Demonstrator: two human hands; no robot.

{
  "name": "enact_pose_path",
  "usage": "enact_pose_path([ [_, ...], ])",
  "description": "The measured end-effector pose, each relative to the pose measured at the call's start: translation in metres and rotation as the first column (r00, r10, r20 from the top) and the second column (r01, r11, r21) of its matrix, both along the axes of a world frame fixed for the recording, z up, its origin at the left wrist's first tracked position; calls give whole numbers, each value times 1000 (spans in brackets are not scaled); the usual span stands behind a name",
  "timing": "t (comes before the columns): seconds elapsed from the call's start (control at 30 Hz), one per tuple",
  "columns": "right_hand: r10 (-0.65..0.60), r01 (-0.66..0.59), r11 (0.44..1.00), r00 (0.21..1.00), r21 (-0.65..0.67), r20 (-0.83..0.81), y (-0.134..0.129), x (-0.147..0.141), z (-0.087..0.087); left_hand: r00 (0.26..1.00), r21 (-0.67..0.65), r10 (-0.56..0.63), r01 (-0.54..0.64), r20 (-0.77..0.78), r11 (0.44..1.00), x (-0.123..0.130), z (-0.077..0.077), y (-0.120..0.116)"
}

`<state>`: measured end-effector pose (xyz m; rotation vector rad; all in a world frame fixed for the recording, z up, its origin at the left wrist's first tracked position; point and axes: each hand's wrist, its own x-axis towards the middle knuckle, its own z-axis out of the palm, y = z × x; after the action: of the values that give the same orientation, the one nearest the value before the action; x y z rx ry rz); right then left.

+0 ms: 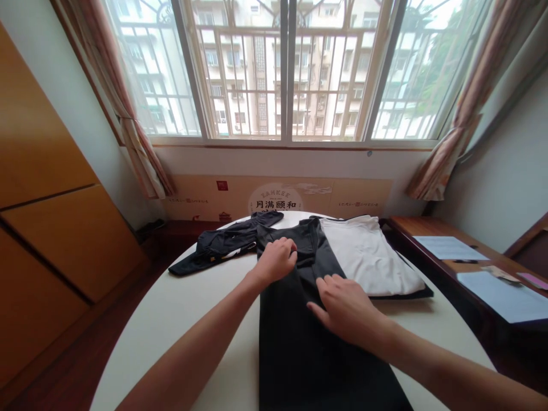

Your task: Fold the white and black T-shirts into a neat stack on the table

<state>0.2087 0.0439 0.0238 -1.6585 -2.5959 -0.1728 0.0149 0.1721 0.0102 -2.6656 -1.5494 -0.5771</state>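
A pair of black trousers [295, 342] lies lengthwise down the middle of the round table, its waist end away from me and its near end running out of view. Near the waist end, my left hand [277, 261] is closed on the cloth, its fingers bent and their tips partly hidden. My right hand [346, 302] rests lower down on the right side of the trousers, fingers loosely bent and thumb held apart. Creases run through the cloth between both hands. Folded white clothing [363, 254] lies to the right, on top of something dark.
Other dark clothing [231, 240] lies at the table's far left. The white round table [171, 337] stands below a barred window [286, 74]. A wooden desk [411, 227] with papers [505, 294] is on the right, an orange-brown cabinet [55, 228] on the left.
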Motion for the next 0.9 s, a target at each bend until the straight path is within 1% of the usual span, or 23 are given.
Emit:
enact_pose_path([
  [0.07, -45, 46, 995, 999, -88, 17, -31, 0, -4, 993, -57, -54, 60, 102, 997, 23, 5, 13],
  [0.1, -64, 67, 991, 998, -119, 23, -41, 0, -7, 990, -94, -51, 64, 133, 994, 33, 6, 25],
  [0.17, -89, 91, 985, 996, -145, 25, -51, 0, -11, 989, -174, 4, 22, 149, 985, 51, 9, 56],
  [0.2, -86, 89, 985, 996, -151, 22, -53, 1, -13, 989, -214, 56, -27, 133, 977, 57, 10, 73],
  [0.3, -53, 56, 984, 998, -169, 20, -50, 4, -16, 981, -272, 175, -149, 77, 951, 70, 14, 118],
  [0.37, -44, 45, 985, 999, -164, 12, -46, 7, -20, 978, -301, 207, -185, 41, 935, 73, 13, 140],
  [0.43, -47, 45, 988, 999, -149, -10, -45, 10, -25, 977, -323, 215, -201, 7, 925, 75, 10, 154],
  [0.53, -41, 32, 992, 997, -125, -70, -46, 14, -28, 980, -337, 196, -193, -27, 921, 73, 3, 168],
  [0.67, 11, -26, 995, 988, -96, -151, -52, 16, -25, 992, -343, 123, -127, -34, 931, 62, -1, 176],
  [0.73, 46, -59, 995, 985, -78, -165, -54, 16, -23, 997, -318, 76, -74, -6, 945, 54, 2, 177],
  [0.8, 69, -81, 994, 985, -70, -159, -56, 15, -23, 999, -264, 38, -28, 35, 964, 46, 7, 176],
  [0.9, 79, -93, 991, 987, -97, -138, -56, 12, -22, 997, -179, 10, 4, 75, 984, 33, 17, 177],
])
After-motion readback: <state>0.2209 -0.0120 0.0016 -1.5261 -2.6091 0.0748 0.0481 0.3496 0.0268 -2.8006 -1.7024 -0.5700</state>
